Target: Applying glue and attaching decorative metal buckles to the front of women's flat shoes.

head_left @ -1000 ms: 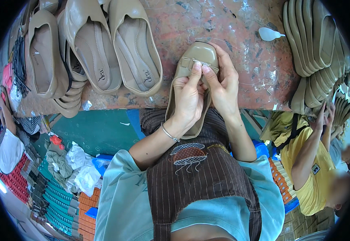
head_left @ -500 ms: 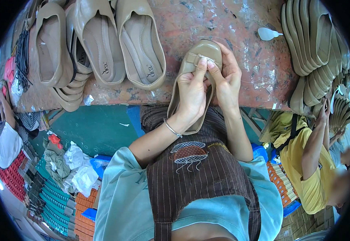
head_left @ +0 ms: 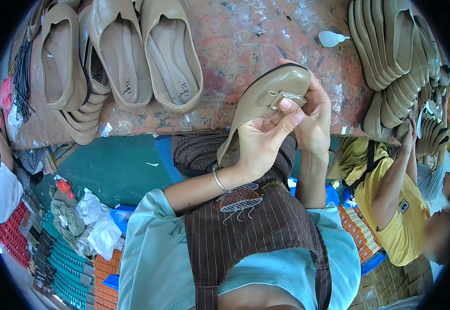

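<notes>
I hold a beige flat shoe (head_left: 258, 106) over the front edge of the worn reddish workbench (head_left: 266, 36), its toe pointing up and right. My left hand (head_left: 258, 142) grips the shoe from below, thumb pressing a small metal ornament (head_left: 287, 96) on the bow at its front. My right hand (head_left: 313, 121) wraps the toe from the right side, fingers behind the shoe. A thin bangle sits on my left wrist.
Several beige shoes (head_left: 126, 57) lie stacked at the bench's left; a pile of soles (head_left: 395, 51) leans at the right. A small white glue nozzle (head_left: 331, 37) lies on the bench. A person in a yellow shirt (head_left: 395, 212) sits at right. Crumpled cloth (head_left: 88, 222) lies below left.
The shoe has tilted onto its side, toe swinging to the right. My left thumb has shifted onto the ornament and my right hand has slid around the toe.
</notes>
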The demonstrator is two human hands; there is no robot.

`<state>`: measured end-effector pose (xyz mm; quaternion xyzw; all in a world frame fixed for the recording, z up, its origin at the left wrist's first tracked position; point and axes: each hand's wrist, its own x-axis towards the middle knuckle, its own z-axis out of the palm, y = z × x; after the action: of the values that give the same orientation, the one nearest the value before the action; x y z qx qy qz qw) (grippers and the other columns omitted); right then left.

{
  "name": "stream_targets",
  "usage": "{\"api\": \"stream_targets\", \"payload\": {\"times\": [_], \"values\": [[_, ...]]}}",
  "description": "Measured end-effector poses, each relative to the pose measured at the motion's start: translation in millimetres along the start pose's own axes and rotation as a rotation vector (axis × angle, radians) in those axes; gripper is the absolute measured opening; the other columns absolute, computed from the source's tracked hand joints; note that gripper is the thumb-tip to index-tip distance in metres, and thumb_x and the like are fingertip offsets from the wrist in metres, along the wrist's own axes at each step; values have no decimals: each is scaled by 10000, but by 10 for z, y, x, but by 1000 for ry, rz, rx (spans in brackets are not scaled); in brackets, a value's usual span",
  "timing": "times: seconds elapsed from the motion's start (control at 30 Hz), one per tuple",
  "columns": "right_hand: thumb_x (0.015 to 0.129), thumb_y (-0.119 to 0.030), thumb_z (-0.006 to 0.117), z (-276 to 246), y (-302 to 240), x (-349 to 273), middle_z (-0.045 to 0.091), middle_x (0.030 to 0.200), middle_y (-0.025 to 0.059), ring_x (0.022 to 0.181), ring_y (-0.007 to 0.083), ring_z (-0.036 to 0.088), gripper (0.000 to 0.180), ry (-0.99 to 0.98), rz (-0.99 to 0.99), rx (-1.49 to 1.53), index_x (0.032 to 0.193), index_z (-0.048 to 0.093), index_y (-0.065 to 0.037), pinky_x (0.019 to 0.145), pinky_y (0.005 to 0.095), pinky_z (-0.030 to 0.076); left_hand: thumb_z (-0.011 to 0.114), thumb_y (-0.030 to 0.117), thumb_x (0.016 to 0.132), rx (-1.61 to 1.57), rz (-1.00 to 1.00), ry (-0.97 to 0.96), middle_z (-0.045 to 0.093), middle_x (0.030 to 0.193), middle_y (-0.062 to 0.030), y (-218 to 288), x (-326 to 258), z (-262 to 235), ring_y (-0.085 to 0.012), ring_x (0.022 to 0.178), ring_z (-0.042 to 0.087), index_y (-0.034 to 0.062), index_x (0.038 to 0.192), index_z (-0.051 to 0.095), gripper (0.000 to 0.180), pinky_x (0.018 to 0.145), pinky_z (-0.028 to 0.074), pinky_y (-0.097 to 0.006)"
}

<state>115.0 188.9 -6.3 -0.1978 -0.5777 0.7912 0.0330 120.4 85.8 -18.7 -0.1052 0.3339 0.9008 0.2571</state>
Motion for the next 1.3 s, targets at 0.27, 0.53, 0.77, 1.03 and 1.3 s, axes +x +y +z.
{"api": "stream_targets", "payload": {"times": [0.27,0.53,0.77,1.03,1.3], "values": [[756,49,699,47,74,-68,657,949,56,853,104,623,341,102,-68,72,1071,575,8,780,239,495,634,47,893,56,79,-23,646,1046,-63,40,13,-26,-94,941,608,-14,1115,596,233,822,484,-225],[767,8,718,172,124,59,591,1136,119,1016,152,584,415,97,-167,17,1148,554,9,865,280,484,644,50,886,19,37,-33,631,1094,-79,115,137,-137,-103,966,600,-32,1148,572,284,833,482,-232],[669,-175,814,13,-53,58,433,1346,212,1278,340,416,579,84,-753,-833,1175,575,-27,1031,467,370,358,435,993,-131,17,-224,484,1318,-151,247,175,-219,-244,1221,453,19,1375,362,565,1048,332,-413],[563,-116,832,72,-111,101,514,1283,209,1191,355,499,411,147,-833,-832,954,705,-92,951,435,445,318,504,981,-190,52,-231,469,1349,-109,276,116,-115,-233,1239,432,36,1396,355,626,1067,312,-420],[598,-47,795,150,-146,58,562,1217,182,1108,329,559,379,142,-842,-847,959,681,-33,884,403,498,310,490,985,-153,86,-282,468,1355,-115,279,113,-113,-235,1244,427,47,1397,362,607,1074,304,-424]]}}
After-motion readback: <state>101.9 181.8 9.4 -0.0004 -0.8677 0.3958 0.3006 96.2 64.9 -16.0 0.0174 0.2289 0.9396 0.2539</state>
